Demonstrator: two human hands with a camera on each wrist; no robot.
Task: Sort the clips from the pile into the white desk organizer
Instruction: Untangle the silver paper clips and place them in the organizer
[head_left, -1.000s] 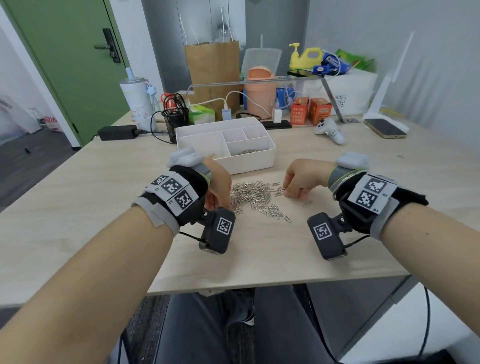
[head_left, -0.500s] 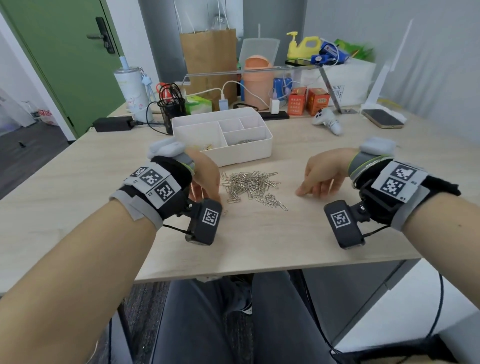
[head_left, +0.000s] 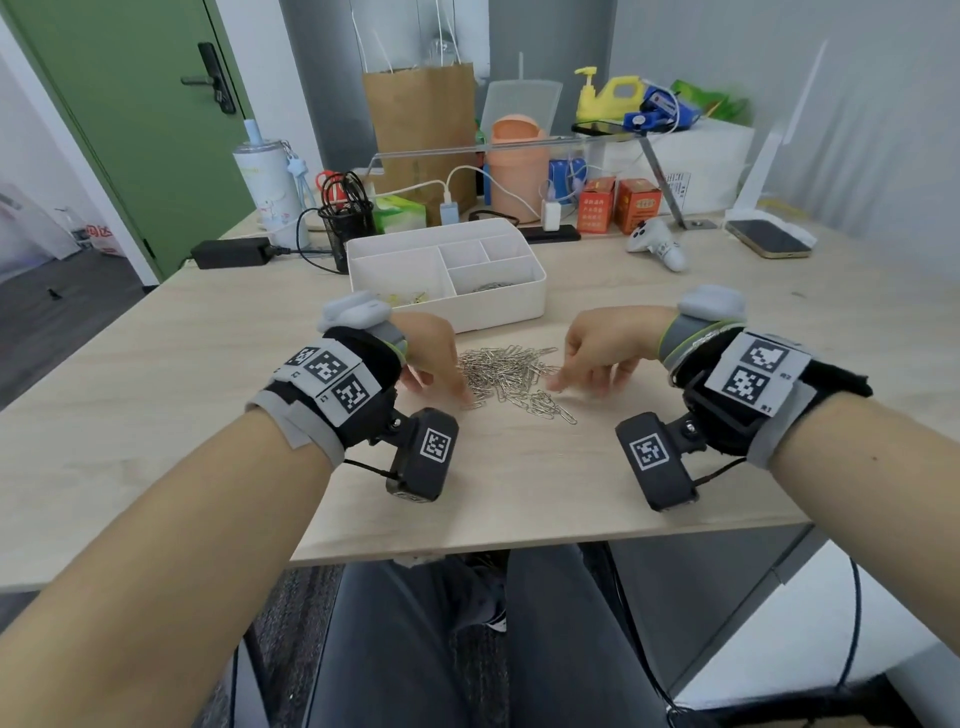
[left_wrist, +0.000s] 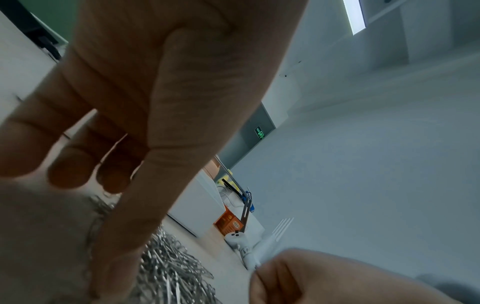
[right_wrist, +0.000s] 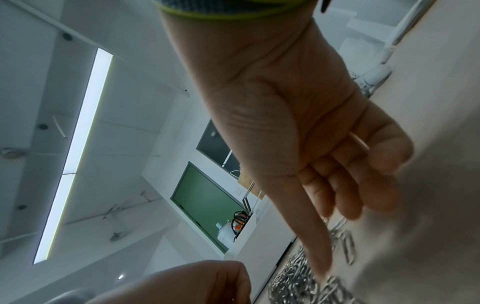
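A pile of silver paper clips lies on the wooden table, just in front of the white desk organizer. My left hand reaches down at the pile's left edge, its straight fingers touching the table beside the clips. On the other side my right hand has its fingers spread, their tips on the table at the pile's right edge. Neither hand visibly holds a clip. The organizer has yellowish clips in its big left compartment and silver ones at the front right.
Behind the organizer stand a black mesh pen holder, a power adapter, two orange boxes and a paper bag. A white controller and a phone lie at the back right.
Both hands were curled a second ago; their fingers are now stretched out. The right hand moved left up to the pile. The left fingers came down onto its left edge.
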